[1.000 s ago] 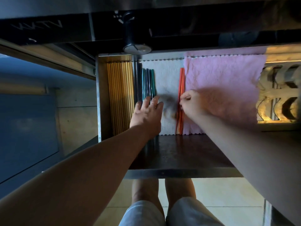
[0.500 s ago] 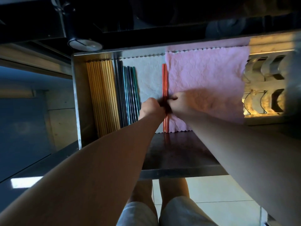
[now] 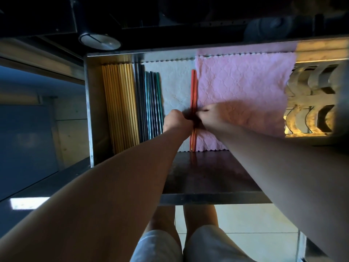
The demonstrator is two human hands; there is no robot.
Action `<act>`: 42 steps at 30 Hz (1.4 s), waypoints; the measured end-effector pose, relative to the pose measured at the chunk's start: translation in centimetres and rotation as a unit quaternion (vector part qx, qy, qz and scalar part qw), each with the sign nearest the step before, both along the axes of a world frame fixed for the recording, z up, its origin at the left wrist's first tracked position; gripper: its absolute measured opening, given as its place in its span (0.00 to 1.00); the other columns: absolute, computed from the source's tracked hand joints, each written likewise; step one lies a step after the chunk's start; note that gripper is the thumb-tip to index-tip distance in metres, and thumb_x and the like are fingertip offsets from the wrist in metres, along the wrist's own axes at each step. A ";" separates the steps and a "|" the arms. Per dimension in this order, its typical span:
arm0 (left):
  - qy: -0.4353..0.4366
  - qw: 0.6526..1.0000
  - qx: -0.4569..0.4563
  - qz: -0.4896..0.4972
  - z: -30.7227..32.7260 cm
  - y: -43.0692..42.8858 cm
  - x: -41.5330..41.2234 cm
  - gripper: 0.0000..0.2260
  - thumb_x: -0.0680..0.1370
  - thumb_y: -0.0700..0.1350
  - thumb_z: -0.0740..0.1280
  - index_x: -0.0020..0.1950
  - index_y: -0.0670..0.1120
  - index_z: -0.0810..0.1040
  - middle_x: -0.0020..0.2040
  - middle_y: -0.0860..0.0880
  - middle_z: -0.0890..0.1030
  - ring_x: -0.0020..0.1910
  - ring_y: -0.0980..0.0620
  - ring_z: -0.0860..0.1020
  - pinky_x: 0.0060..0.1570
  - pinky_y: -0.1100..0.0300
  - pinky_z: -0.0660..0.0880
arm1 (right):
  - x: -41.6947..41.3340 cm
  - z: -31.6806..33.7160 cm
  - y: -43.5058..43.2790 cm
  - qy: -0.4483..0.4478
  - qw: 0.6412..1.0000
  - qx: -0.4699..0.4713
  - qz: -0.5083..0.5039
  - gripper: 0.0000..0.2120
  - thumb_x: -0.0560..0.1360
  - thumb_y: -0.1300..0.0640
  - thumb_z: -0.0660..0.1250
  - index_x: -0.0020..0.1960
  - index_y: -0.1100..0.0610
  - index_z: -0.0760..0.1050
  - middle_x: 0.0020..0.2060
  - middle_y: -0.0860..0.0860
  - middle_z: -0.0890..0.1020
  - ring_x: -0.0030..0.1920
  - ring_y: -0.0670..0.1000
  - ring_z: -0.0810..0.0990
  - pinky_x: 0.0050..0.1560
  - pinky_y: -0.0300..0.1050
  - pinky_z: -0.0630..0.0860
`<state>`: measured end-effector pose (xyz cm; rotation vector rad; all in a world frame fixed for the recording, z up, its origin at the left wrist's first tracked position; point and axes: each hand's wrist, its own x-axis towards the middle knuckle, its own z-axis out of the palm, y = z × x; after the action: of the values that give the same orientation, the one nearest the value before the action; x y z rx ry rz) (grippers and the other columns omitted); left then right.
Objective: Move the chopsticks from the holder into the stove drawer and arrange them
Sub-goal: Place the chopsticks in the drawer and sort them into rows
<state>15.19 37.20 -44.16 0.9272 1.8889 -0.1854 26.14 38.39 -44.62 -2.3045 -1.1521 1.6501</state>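
Red chopsticks [image 3: 193,87], lying in drawer [image 3: 90,110]: right hand [image 3: 211,114], fingers pinching them mid-length; left hand [image 3: 176,120], curled against their left side, grip not discernible; both forearms outstretched.

In the drawer [image 3: 88,110], chopsticks [image 3: 193,91] lie along the cloth's [image 3: 243,86] left edge.

Pale tiled floor [image 3: 255,218] (dim room)

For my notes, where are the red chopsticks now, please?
Head view, centre: red chopsticks lie between white cloth and pink cloth, held by left hand and right hand.
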 end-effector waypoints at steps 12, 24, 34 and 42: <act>0.035 0.999 0.002 -0.008 2.2 -0.1 -3.7 0.05 0.73 0.40 0.64 0.40 0.40 0.77 0.34 0.47 0.75 0.28 0.52 0.72 0.22 0.65 0.64 | -2.3 -0.7 -0.4 -0.128 0.992 0.013 0.019 0.08 0.72 0.55 0.70 0.44 0.60 0.80 0.37 0.55 0.82 0.37 0.55 0.81 0.36 0.41 0.73; 0.051 0.999 0.005 -0.018 2.4 -0.2 -5.6 0.08 0.76 0.39 0.64 0.37 0.43 0.72 0.36 0.47 0.75 0.29 0.52 0.73 0.22 0.64 0.65 | -4.0 1.3 -0.9 -0.179 0.978 0.093 0.053 0.10 0.74 0.54 0.64 0.49 0.58 0.80 0.44 0.55 0.83 0.47 0.58 0.81 0.46 0.44 0.74; 0.053 0.998 -0.004 -0.038 2.4 -0.1 -6.2 0.09 0.76 0.48 0.67 0.46 0.42 0.76 0.43 0.45 0.79 0.40 0.45 0.79 0.34 0.56 0.75 | -7.4 1.1 1.3 -0.166 0.975 0.053 0.137 0.10 0.76 0.57 0.64 0.37 0.59 0.74 0.35 0.56 0.75 0.38 0.53 0.73 0.38 0.39 0.62; 0.083 0.980 0.028 -0.176 2.7 -0.8 -8.1 0.11 0.80 0.52 0.64 0.49 0.44 0.75 0.39 0.49 0.77 0.34 0.52 0.76 0.32 0.56 0.75 | -7.9 0.2 0.4 -0.149 0.984 0.029 0.093 0.09 0.73 0.61 0.63 0.34 0.57 0.73 0.35 0.55 0.78 0.40 0.53 0.78 0.36 0.37 0.64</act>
<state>7.11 36.40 -41.48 1.3177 1.8757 -0.4348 18.23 38.74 -44.42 -2.5361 -1.4948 1.3284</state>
